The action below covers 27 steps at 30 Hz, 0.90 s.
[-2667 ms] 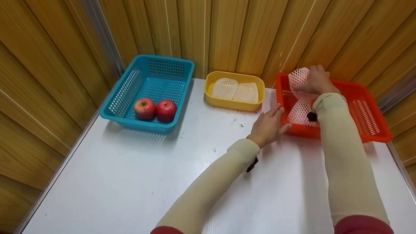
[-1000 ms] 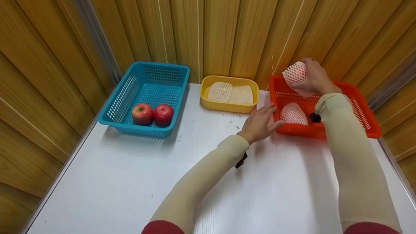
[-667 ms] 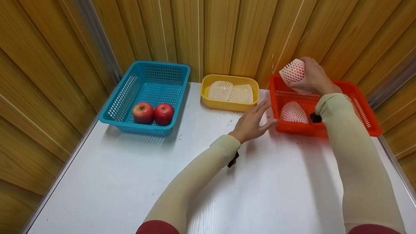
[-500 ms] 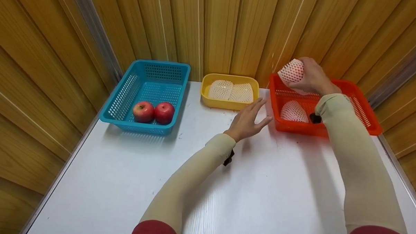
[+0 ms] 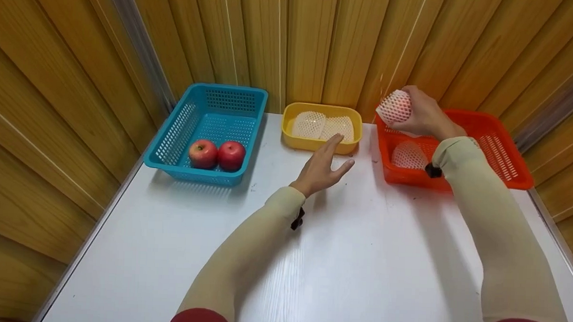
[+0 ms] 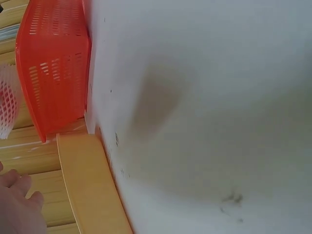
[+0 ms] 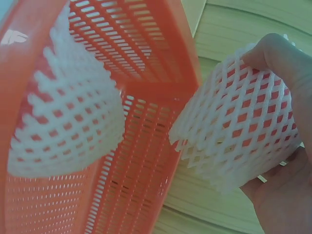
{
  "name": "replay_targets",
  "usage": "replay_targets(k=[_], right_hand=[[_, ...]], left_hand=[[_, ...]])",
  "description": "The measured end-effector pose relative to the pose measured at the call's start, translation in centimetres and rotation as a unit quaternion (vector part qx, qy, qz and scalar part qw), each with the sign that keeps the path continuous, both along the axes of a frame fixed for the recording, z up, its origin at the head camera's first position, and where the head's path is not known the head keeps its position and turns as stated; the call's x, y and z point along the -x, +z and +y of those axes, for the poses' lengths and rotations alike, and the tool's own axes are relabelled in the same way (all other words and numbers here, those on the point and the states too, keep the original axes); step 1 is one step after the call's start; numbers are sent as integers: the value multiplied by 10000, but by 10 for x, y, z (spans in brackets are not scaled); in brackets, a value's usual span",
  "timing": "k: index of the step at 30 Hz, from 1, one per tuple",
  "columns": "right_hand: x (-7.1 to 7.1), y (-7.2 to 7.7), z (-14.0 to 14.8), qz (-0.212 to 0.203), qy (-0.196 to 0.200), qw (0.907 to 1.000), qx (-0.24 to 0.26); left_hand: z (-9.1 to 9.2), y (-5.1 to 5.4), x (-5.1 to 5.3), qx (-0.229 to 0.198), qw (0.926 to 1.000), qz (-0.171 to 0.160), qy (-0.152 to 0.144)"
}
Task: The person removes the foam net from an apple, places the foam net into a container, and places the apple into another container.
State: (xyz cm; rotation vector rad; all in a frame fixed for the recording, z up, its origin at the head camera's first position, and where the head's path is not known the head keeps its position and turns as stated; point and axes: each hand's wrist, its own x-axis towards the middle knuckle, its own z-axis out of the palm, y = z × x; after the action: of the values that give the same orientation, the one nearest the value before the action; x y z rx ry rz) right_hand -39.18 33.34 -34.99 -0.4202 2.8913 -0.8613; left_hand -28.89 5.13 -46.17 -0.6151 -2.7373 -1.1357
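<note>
My right hand (image 5: 424, 113) grips an apple (image 5: 397, 106) wrapped in a white foam net, held above the left rim of the red basket (image 5: 503, 154). In the right wrist view the foam net (image 7: 239, 122) shows red fruit through its mesh, with thumb and fingers curled round it. A second netted apple (image 5: 409, 155) lies inside the red basket. My left hand (image 5: 318, 169) hovers over the white table just in front of the yellow container (image 5: 296, 141), its fingers extended and holding nothing. Two white foam nets (image 5: 309, 124) lie in the yellow container.
On the left stands a blue basket (image 5: 155, 159) with two bare red apples (image 5: 203, 154) side by side at its front. Wood-panelled walls (image 5: 309, 47) close off the back and both sides of the white table (image 5: 335, 267).
The right hand has lifted the netted apple out of the red basket and shifted left. The left hand has let go of the red basket's rim and moved left toward the yellow container.
</note>
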Motion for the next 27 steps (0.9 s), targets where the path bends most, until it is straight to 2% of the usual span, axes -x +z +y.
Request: replay_targets(k=[5, 13, 18, 27], right_hand=[[-6, -5, -5, 90, 248, 9997, -2], [-14, -4, -14, 122, 523, 9985, -66], [-20, -6, -24, 73, 621, 9978, -202], [-32, -8, -48, 197, 1052, 9939, -268]], left_hand=[[-21, -4, -2, 34, 9998, -98, 187], [-52, -10, 0, -72, 9978, -347, 566], [-64, -9, -2, -154, 9974, -363, 601], [-77, -7, -5, -272, 9970, -235, 688]])
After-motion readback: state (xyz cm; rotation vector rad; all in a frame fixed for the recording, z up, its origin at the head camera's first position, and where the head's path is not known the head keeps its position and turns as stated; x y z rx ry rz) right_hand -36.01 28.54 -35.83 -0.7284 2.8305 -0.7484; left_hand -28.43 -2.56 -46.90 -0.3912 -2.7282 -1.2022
